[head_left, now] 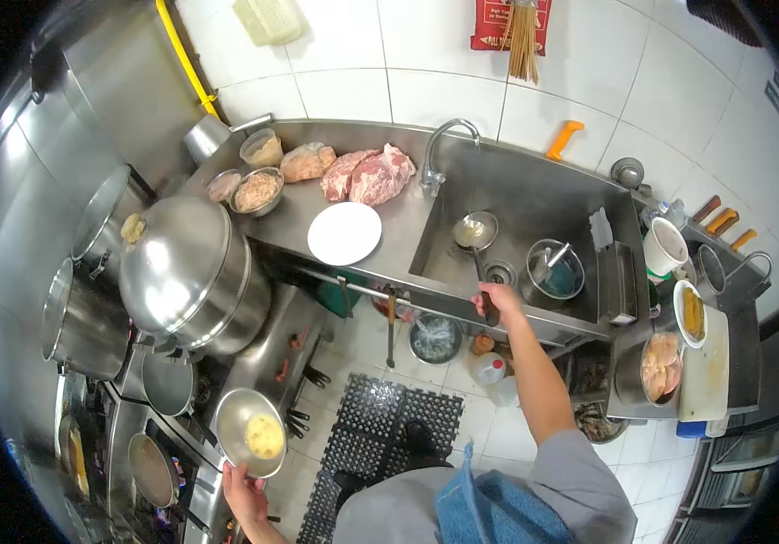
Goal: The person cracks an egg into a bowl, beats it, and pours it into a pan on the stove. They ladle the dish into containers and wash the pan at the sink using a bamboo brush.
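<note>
My left hand (244, 497) grips the rim of a metal bowl (237, 417) with a pool of yellow liquid, like beaten egg, in its bottom. The bowl is tilted beside the stove front. My right hand (501, 301) is wrapped round the dark handle of a ladle (475, 230), stretched out over the sink (439, 245). The ladle's round cup lies left of the drain, below the faucet (433, 172); whether it touches the sink floor I cannot tell. Right of it in the sink stands a metal pot (554, 269) with a utensil in it.
A large domed steamer (176, 272) and pans (154, 470) occupy the stove at left. Raw meat (380, 177) and a white plate (344, 234) rest on the counter. At right are a bowl of pale meat (661, 367) and a cutting board (705, 367). A perforated mat (380, 426) covers the floor.
</note>
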Tool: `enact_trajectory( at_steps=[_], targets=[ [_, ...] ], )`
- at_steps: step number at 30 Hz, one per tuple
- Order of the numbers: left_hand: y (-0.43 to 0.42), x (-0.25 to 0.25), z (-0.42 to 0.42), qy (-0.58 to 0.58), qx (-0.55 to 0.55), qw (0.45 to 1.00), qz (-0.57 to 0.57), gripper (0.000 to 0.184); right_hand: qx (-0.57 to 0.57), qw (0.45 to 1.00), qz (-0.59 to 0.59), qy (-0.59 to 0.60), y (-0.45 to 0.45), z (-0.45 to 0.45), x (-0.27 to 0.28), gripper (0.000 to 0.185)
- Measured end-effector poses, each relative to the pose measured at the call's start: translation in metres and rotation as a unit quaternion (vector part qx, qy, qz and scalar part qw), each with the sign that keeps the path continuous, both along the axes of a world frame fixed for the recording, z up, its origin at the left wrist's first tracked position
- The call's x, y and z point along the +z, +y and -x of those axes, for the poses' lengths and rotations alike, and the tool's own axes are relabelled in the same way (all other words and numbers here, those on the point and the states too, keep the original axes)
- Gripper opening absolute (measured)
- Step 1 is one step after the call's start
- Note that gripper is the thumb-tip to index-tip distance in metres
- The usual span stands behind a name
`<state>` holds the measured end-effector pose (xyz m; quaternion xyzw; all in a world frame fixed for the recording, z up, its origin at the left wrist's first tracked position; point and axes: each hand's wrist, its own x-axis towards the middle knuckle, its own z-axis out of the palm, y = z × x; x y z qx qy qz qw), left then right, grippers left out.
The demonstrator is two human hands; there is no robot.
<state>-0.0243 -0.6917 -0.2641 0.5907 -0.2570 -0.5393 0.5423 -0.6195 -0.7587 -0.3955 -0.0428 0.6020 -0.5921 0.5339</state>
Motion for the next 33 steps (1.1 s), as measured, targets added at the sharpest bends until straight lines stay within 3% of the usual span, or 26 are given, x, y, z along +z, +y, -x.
enact_trajectory(
  at_steps=[5,6,8,9,10,11,12,13,14,17,20,23,27,29,33],
  targets=[
    [0.001,-0.002,-0.012,-0.002,-0.03,0.999,-0.019,0.024,0.125,0.966,-0.147,0.174,0.008,0.003,0.028,0.044],
    [0.001,-0.004,-0.014,-0.001,-0.034,0.999,-0.02,0.025,0.143,0.959,-0.15,0.196,0.015,0.002,0.037,0.056],
    [0.002,-0.006,-0.019,-0.011,-0.043,0.998,-0.032,0.027,0.14,0.858,-0.226,0.44,0.029,-0.001,0.059,0.056],
    [0.002,-0.005,-0.021,-0.014,-0.041,0.998,-0.039,0.028,0.063,0.713,-0.251,0.652,0.035,-0.012,0.067,0.058],
    [0.003,0.004,-0.015,-0.04,-0.016,0.996,-0.073,0.03,-0.075,0.745,-0.115,0.653,0.039,-0.024,0.07,0.048],
    [0.001,0.019,0.004,-0.029,0.025,0.998,-0.057,0.03,-0.103,0.781,-0.003,0.616,0.04,-0.06,0.106,0.036],
    [0.001,0.007,-0.007,-0.009,-0.002,1.0,-0.03,0.03,-0.115,0.806,0.118,0.568,0.031,-0.082,0.097,0.026],
    [-0.001,-0.005,-0.018,-0.002,0.001,0.999,-0.039,0.029,-0.032,0.902,0.095,0.42,0.03,-0.134,0.132,0.022],
    [0.002,-0.003,-0.023,-0.05,-0.008,0.996,-0.074,0.029,0.069,0.912,0.145,0.377,0.024,-0.178,0.13,0.021],
    [0.005,-0.027,-0.044,-0.002,-0.025,0.999,-0.039,0.025,0.381,0.861,0.189,0.279,0.004,-0.299,0.135,0.024],
    [0.015,-0.027,-0.065,0.02,-0.015,0.999,-0.032,0.013,0.509,0.829,0.176,0.149,-0.021,-0.401,0.132,0.023],
    [0.029,-0.034,-0.101,0.012,0.018,1.0,-0.007,0.013,0.6,0.754,0.192,0.185,-0.048,-0.473,0.114,0.019],
    [0.058,-0.021,-0.175,0.121,0.035,0.992,0.002,0.017,0.597,0.748,0.223,0.183,-0.069,-0.574,0.119,0.013],
    [0.082,-0.024,-0.221,0.108,0.037,0.993,0.015,0.019,0.612,0.712,0.257,0.231,-0.081,-0.622,0.124,0.013],
    [0.147,-0.07,-0.296,0.058,0.012,0.997,-0.04,0.022,0.591,0.7,0.292,0.276,-0.087,-0.724,0.147,0.015]
  ],
)
